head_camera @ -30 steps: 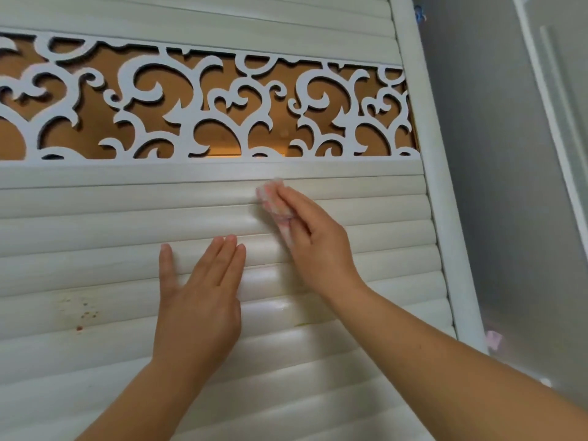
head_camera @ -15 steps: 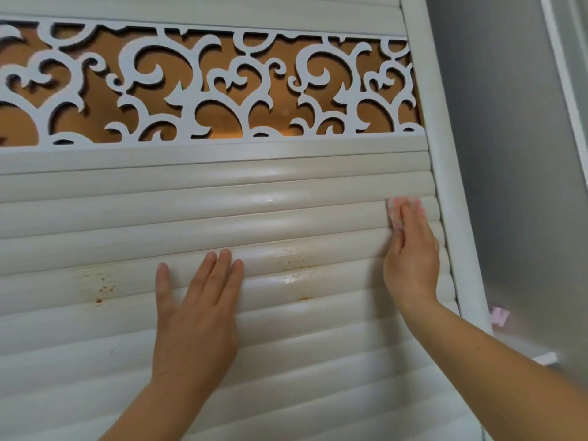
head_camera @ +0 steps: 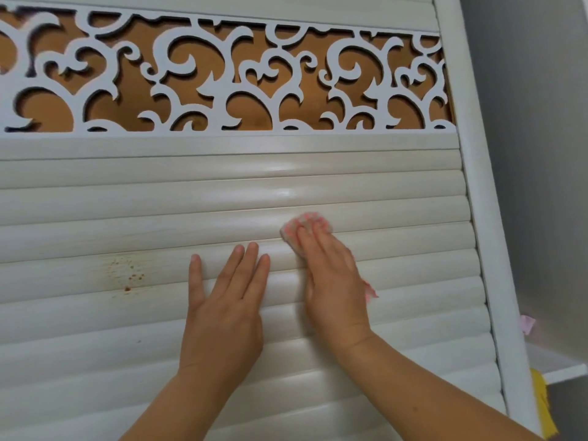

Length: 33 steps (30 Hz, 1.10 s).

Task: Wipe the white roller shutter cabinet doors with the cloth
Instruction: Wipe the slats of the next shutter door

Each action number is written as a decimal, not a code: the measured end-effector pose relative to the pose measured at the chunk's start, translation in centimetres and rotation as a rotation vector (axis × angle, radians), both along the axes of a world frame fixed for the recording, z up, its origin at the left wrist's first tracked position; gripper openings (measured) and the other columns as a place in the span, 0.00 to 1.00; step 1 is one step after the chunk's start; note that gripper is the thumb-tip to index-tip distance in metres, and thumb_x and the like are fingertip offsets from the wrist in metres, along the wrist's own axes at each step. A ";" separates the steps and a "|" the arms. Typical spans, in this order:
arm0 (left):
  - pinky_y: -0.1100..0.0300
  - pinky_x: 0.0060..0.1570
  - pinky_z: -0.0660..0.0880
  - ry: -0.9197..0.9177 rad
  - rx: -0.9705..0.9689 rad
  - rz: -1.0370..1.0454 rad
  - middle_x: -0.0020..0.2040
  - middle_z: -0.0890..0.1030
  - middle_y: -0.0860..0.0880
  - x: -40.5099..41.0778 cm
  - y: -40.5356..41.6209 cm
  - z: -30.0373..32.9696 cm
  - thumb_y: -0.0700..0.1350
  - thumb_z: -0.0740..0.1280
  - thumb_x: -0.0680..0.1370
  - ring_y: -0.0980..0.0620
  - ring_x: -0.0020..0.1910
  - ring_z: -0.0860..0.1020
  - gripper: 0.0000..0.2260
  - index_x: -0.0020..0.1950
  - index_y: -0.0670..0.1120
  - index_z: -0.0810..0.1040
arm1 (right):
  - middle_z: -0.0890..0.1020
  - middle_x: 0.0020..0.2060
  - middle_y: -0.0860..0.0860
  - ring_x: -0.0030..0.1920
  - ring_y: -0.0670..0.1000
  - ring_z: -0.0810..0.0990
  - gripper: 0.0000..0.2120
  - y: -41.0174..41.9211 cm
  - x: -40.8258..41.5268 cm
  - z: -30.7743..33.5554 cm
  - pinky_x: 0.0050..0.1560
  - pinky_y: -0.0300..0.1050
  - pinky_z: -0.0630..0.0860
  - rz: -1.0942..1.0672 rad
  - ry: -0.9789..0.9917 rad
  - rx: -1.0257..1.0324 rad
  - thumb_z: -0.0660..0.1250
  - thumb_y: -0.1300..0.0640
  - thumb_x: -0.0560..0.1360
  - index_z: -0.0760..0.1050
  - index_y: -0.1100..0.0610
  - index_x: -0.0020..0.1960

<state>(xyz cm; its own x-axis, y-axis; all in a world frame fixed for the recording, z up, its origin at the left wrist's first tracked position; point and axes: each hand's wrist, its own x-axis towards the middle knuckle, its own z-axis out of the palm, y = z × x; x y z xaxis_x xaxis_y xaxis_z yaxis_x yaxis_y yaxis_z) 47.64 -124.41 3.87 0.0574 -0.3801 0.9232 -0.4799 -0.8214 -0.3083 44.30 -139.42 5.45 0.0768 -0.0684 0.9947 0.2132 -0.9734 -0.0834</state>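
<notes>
A grey wall [head_camera: 525, 154] runs down the right side of my view, and in front of me stands the white roller shutter door [head_camera: 350, 173], its rounded horizontal slats filling most of what I see. Above the slats sits a band of white scrollwork [head_camera: 222, 74] cut out over an orange-brown backing, and a plain white frame post [head_camera: 477, 186] edges the door on the right, slanting down toward the lower corner. My left hand [head_camera: 222, 310] lies flat against the slats below the middle of the door, fingers straight and close together, thumb spread out to the left, holding nothing. My right hand [head_camera: 334, 281] is just beside it, to its right and a little higher, with straight fingers pressing the cloth [head_camera: 302, 222] against the shutter. The cloth is a small pale rag with pink markings; most of it is hidden under my palm, with one bunched end showing past my fingertips on a slat and a pink corner poking out by the heel of my hand on the right. To the left of my left hand, well apart from it, a scatter of reddish-brown specks [head_camera: 129, 276] marks two of the slats. Glossy highlights shine on the slats above the cloth. Beyond the frame post, low on the right, I can see a small pink scrap [head_camera: 527, 324], a white ledge [head_camera: 563, 370] and something yellow [head_camera: 541, 405] below it, though I cannot tell what these are.
</notes>
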 end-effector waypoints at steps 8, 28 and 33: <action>0.44 0.66 0.57 0.016 -0.139 -0.048 0.59 0.77 0.43 -0.5 1.5 -1.7 0.40 0.54 0.68 0.47 0.59 0.71 0.24 0.60 0.40 0.78 | 0.79 0.60 0.60 0.59 0.56 0.73 0.25 3.2 0.3 0.9 0.58 0.46 0.67 0.064 -0.048 -0.222 0.53 0.65 0.69 0.74 0.61 0.63; 0.39 0.68 0.49 0.105 -0.015 0.081 0.61 0.79 0.43 -1.7 3.0 -2.0 0.40 0.51 0.68 0.47 0.59 0.78 0.26 0.61 0.38 0.78 | 0.80 0.54 0.44 0.56 0.45 0.74 0.14 -6.1 -6.0 0.0 0.57 0.37 0.69 0.231 -0.031 0.699 0.59 0.59 0.79 0.79 0.45 0.57; 0.39 0.68 0.49 0.120 -0.017 0.095 0.61 0.78 0.43 -1.8 2.8 -2.1 0.40 0.51 0.68 0.47 0.60 0.77 0.26 0.62 0.39 0.77 | 0.74 0.58 0.58 0.55 0.61 0.66 0.20 -5.0 -4.0 -1.5 0.56 0.51 0.67 -0.211 -0.006 0.425 0.61 0.62 0.78 0.70 0.55 0.70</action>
<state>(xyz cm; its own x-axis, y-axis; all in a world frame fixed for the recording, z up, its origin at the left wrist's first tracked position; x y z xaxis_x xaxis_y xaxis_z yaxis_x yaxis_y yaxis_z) 45.86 -121.57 1.77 0.2023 -0.3522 0.9138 -0.4325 -0.8693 -0.2393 40.32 -144.45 3.91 0.0119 -0.4834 0.8753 0.0162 -0.8752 -0.4835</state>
